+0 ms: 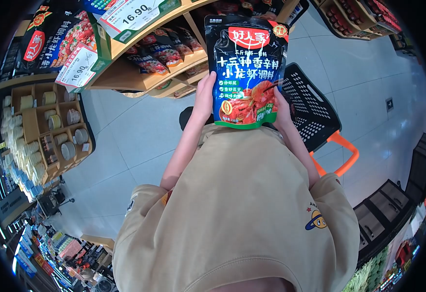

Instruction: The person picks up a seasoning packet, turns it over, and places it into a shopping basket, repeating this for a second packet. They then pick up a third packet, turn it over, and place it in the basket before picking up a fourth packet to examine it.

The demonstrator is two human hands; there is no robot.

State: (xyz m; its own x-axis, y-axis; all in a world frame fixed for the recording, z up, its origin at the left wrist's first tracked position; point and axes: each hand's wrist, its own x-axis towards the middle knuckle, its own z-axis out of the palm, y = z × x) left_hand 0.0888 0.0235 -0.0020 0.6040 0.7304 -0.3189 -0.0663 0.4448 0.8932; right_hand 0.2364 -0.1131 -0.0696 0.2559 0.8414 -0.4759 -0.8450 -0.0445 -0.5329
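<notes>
Both my hands hold up a seasoning pouch [244, 73], its front facing me. It is black and blue with a red logo, white Chinese lettering, a picture of crayfish and a green bottom edge. My left hand [205, 97] grips the pouch's left edge, its thumb on the front. On the opposite edge my right hand [282, 109] is closed around the lower part. The fingers behind the pouch are hidden. Just right of the pouch is a black shopping basket [303, 104] with an orange handle [351, 151], partly covered by my right hand and arm.
A curved wooden shelf [111, 80] with similar pouches [162, 48] and price tags [79, 68] reading 16.90 stands ahead and left. Farther left is a wooden display rack [52, 124] of rolled goods. Dark cabinets [381, 214] stand at right, on a tiled floor [359, 82].
</notes>
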